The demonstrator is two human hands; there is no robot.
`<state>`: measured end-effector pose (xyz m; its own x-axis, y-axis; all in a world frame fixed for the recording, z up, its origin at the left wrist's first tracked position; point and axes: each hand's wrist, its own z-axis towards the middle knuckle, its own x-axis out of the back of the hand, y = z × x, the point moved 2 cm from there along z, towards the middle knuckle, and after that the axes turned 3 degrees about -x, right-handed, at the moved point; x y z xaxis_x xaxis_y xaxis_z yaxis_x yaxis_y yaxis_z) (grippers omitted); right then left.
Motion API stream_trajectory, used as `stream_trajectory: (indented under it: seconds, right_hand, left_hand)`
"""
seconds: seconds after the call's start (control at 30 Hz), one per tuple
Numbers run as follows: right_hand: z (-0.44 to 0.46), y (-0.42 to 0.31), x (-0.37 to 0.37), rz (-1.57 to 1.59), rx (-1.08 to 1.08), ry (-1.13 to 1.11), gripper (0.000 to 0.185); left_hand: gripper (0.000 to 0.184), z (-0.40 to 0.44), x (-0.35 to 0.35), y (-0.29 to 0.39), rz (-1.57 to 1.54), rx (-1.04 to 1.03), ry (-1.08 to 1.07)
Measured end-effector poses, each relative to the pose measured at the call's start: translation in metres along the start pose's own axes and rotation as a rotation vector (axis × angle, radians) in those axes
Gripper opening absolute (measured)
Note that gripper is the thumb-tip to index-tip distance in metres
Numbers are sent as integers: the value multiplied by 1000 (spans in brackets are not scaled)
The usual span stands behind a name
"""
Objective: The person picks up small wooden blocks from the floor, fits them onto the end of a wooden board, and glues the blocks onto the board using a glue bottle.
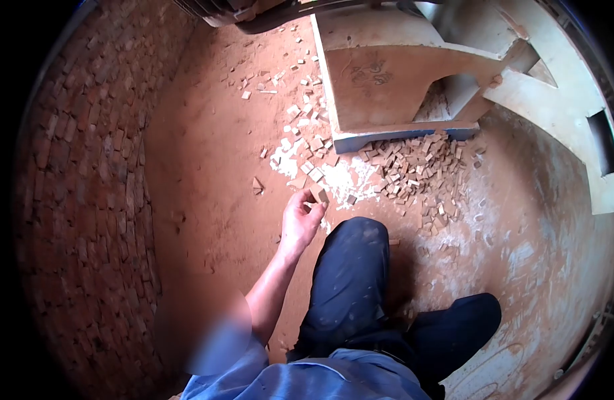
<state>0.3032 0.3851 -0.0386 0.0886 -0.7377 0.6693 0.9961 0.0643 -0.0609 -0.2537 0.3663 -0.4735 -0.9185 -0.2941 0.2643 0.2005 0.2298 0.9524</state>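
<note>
Near the middle of the head view, my left hand (302, 218) is closed on a small tan wooden block (319, 194), pinched between thumb and fingers. The block is above the dusty floor, just beyond my bent knee. Beyond it lie scattered blocks (311, 170) and patches of white powder (347, 179). A larger heap of small blocks (420, 163) lies to the right, against the base of a cabinet-like structure. My right hand is out of the frame.
A brick wall (97, 173) runs down the left side. The pale cabinet-like structure (393, 80) with cut openings stands at the upper right. A dark object (247, 15) shows at the top edge. My knees (353, 250) are in the lower middle.
</note>
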Motion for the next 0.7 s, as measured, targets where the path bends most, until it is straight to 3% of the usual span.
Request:
stream_trajectory:
  seconds: [0.2,0.37,0.47,0.7]
  right_hand:
    - [-4,-10,0,0,-118,12,32]
    - [-2,4,5,-145,95,8,27]
    - [-3,-5,1,-153,130,38,25]
    - [-4,-13,-2,-141,109,76,23]
  left_hand:
    - [32,-1,-10,49,151,-9,22]
    - [76,-3,-26,93,-489,7,-175]
    - [71,-2,-38,113,-780,90,-327]
    - [71,-2,-71,143,-1025,126,-602]
